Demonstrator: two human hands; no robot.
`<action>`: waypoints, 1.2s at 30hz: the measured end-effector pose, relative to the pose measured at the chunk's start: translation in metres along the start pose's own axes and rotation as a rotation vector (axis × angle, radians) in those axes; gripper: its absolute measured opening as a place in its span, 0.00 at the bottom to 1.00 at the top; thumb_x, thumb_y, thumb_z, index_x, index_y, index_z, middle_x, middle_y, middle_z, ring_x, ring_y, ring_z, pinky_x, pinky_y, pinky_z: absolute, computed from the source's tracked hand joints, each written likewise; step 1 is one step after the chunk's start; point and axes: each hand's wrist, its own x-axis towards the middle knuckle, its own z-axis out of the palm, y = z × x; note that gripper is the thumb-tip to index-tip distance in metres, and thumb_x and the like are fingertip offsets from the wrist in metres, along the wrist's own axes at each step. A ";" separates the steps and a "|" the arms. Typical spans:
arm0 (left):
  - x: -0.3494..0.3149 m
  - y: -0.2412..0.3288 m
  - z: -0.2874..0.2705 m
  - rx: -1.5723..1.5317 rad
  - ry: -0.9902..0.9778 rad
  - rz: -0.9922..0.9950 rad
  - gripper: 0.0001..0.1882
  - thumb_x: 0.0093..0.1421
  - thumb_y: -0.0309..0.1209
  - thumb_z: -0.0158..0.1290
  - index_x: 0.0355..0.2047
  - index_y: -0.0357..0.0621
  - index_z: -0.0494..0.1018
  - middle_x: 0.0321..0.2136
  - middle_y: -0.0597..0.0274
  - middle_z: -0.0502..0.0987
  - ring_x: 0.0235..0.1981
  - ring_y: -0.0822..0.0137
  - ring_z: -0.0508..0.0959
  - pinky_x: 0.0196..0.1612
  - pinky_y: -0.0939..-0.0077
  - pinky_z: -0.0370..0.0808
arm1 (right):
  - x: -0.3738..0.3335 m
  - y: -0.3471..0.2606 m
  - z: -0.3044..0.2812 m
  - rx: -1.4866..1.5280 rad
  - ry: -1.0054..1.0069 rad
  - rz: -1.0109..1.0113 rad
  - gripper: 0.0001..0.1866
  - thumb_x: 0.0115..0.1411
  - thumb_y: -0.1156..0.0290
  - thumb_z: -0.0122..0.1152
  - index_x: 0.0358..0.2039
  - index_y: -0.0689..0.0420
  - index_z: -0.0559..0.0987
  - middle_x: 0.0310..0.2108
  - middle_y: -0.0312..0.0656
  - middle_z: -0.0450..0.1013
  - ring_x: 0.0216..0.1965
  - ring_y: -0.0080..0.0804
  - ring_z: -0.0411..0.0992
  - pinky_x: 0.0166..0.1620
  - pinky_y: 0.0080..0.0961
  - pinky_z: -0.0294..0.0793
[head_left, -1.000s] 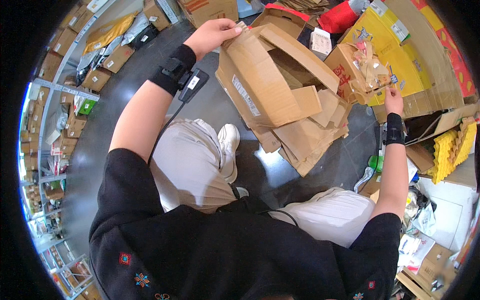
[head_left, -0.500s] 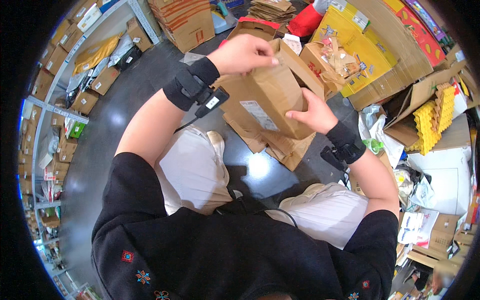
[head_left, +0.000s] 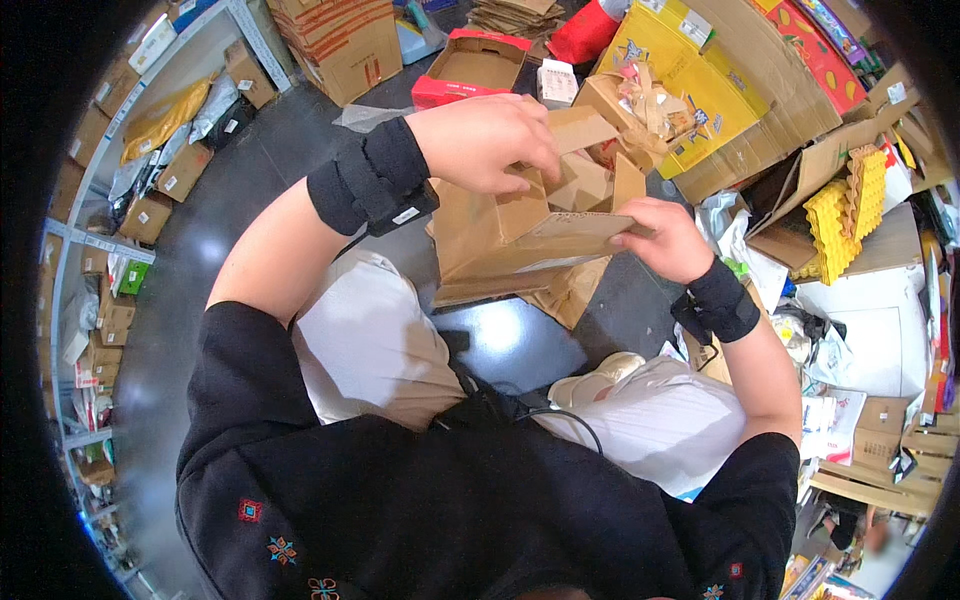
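A brown cardboard box (head_left: 470, 235) is held up in front of me, tilted, with its top flaps standing apart. My right hand (head_left: 668, 238) pinches the near flap's right end between thumb and fingers. On the far left side, my left hand (head_left: 490, 145) has its fingers curled down over the box's edge beside another flap. Part of the inside shows between the flaps, but the left fingers hide some of it. Beneath the box, brown cardboard (head_left: 572, 297) lies on the floor.
Beyond the box stand an open red box (head_left: 445, 92), a small white box (head_left: 557, 82) and a carton of crumpled paper (head_left: 597, 97). A large yellow carton (head_left: 735, 100) leans at the far right. Yellow egg-crate foam (head_left: 828, 232) lies right; a loaded shelf (head_left: 72, 234) lines the left.
The box has turned and tipped so its opening shows, with flaps now spread. My right hand has moved from its side to a flap's end; my left hand is slightly lower.
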 end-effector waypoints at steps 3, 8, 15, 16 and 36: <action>-0.009 0.010 -0.005 0.021 0.034 -0.076 0.35 0.49 0.30 0.66 0.59 0.46 0.70 0.57 0.51 0.72 0.57 0.49 0.71 0.60 0.59 0.69 | 0.005 -0.018 -0.011 -0.105 -0.021 -0.090 0.13 0.49 0.79 0.67 0.36 0.59 0.78 0.32 0.48 0.75 0.37 0.51 0.75 0.39 0.38 0.75; -0.030 -0.002 -0.004 0.144 0.076 -0.208 0.27 0.57 0.33 0.57 0.58 0.48 0.70 0.57 0.51 0.71 0.54 0.49 0.75 0.57 0.61 0.73 | 0.019 -0.031 -0.023 -0.258 0.025 -0.227 0.12 0.47 0.81 0.67 0.34 0.57 0.78 0.31 0.44 0.76 0.36 0.47 0.74 0.39 0.38 0.72; -0.041 0.015 -0.043 0.143 0.398 -0.476 0.24 0.59 0.25 0.49 0.57 0.51 0.73 0.53 0.54 0.77 0.51 0.54 0.78 0.55 0.61 0.75 | 0.025 -0.053 -0.038 -0.384 0.065 -0.298 0.19 0.36 0.90 0.62 0.31 0.57 0.78 0.31 0.41 0.76 0.37 0.45 0.74 0.43 0.36 0.71; -0.047 0.023 -0.055 0.184 0.384 -0.492 0.18 0.57 0.28 0.54 0.49 0.47 0.75 0.54 0.52 0.74 0.52 0.53 0.76 0.55 0.61 0.73 | 0.025 -0.053 -0.041 -0.402 0.077 -0.292 0.19 0.36 0.90 0.62 0.31 0.57 0.78 0.31 0.41 0.76 0.37 0.45 0.74 0.43 0.36 0.71; -0.083 -0.005 -0.037 -0.037 0.022 -0.669 0.27 0.57 0.35 0.62 0.55 0.39 0.68 0.38 0.43 0.79 0.42 0.43 0.79 0.45 0.59 0.75 | 0.066 -0.044 -0.051 -0.941 0.468 -0.349 0.14 0.43 0.79 0.60 0.33 0.50 0.79 0.35 0.31 0.76 0.38 0.32 0.73 0.43 0.31 0.68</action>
